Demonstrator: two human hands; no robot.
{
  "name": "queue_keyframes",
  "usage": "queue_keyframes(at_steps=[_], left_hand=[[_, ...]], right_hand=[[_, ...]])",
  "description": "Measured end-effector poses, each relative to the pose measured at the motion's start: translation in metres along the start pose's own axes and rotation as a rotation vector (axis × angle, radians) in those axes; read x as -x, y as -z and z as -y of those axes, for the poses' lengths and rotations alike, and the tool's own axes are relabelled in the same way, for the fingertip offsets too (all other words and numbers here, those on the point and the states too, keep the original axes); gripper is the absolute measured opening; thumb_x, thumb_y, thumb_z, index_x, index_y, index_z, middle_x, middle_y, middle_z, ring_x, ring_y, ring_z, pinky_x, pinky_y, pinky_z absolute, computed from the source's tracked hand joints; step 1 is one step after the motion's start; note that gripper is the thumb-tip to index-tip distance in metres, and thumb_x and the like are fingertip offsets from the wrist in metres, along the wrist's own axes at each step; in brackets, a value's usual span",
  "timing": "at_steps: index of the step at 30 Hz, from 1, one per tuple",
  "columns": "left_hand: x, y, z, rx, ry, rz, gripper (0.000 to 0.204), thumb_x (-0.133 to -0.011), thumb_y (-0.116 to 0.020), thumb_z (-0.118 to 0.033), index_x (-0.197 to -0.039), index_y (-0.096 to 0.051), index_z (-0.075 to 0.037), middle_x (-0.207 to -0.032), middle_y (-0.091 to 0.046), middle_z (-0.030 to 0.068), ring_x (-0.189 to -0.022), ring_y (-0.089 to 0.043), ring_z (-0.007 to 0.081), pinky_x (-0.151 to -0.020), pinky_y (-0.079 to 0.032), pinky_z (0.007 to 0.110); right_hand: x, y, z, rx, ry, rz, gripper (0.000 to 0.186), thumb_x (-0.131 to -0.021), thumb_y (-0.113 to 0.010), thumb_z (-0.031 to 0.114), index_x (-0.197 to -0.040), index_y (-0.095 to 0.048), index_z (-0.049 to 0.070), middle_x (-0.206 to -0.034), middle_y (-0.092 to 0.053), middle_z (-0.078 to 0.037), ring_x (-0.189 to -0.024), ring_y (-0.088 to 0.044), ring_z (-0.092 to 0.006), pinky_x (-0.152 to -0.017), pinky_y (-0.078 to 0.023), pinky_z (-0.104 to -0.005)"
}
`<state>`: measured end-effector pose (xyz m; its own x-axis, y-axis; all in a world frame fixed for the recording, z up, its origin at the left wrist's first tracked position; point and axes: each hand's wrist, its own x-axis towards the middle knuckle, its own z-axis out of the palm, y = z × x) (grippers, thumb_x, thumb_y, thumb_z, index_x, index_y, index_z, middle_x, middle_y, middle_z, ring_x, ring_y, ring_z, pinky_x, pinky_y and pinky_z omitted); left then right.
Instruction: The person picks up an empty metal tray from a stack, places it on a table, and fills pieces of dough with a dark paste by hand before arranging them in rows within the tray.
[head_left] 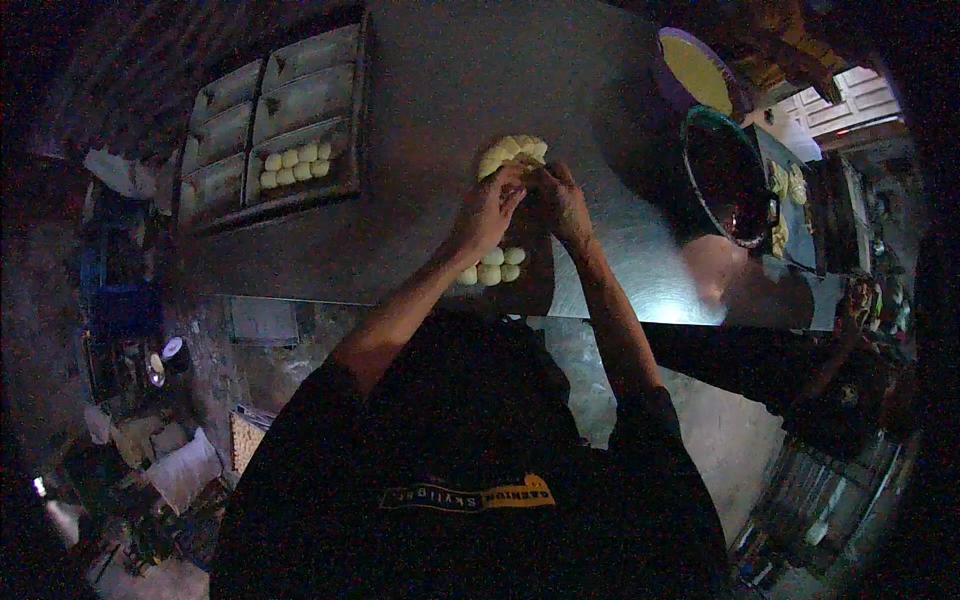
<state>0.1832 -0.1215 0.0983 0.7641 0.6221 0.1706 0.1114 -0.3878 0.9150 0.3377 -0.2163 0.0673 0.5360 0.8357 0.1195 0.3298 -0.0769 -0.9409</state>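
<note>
A heap of pale dough pieces [513,153] lies on the dark worktable in front of me. At its near edge my left hand [487,208] and my right hand [566,208] come together, fingers bent and closed on dough. The backs of the hands and the dim light hide most of what is between the fingertips. Closer to my body, partly behind my left forearm, rounded dough balls [495,266] sit in two short rows. More dough balls [297,163] fill one compartment of the dark baking tray [304,88] to the left.
At the right stand a purple-rimmed basin [697,70] with yellowish contents and a dark green-rimmed tub [735,180]. Beyond the tub, more dough pieces [790,190] lie on a board. Another person's arm [838,350] shows at the far right. The table's front edge [650,320] runs before me.
</note>
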Motion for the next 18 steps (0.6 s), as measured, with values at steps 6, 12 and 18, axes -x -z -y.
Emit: queue_keyframes(at_steps=[6, 12, 18], left_hand=[[-0.035, -0.043, 0.059, -0.371, -0.184, -0.016, 0.05, -0.08, -0.054, 0.01, -0.128, -0.055, -0.006, -0.119, -0.06, 0.0188, -0.115, -0.056, 0.036, -0.097, -0.046, 0.044], [-0.027, -0.041, 0.041, -0.423, -0.159, 0.008, 0.044, -0.081, -0.058, 0.007, -0.122, -0.061, -0.008, -0.122, -0.061, 0.017, -0.118, -0.055, 0.0348, -0.1, -0.045, 0.043], [-0.005, -0.082, -0.082, -0.082, -0.5, 0.137, 0.028, -0.093, -0.063, -0.02, -0.12, -0.065, -0.01, -0.138, -0.056, 0.0103, -0.13, -0.048, 0.0328, -0.107, -0.039, 0.045]], right_hand=[[-0.01, 0.025, -0.001, 0.398, -0.031, 0.149, 0.022, -0.082, -0.071, 0.014, -0.1, -0.069, 0.002, -0.093, -0.069, -0.012, -0.086, -0.066, -0.0244, -0.077, -0.053, -0.0362], [0.081, 0.082, 0.005, -0.185, -0.263, 0.184, 0.022, -0.087, -0.07, 0.01, -0.104, -0.068, -0.003, -0.109, -0.069, -0.009, -0.098, -0.065, -0.0182, -0.085, -0.051, -0.0303], [0.115, 0.118, 0.058, -0.419, -0.336, -0.032, 0.023, -0.087, -0.07, 0.005, -0.108, -0.066, -0.001, -0.11, -0.068, -0.012, -0.104, -0.062, -0.0176, -0.093, -0.049, -0.0324]])
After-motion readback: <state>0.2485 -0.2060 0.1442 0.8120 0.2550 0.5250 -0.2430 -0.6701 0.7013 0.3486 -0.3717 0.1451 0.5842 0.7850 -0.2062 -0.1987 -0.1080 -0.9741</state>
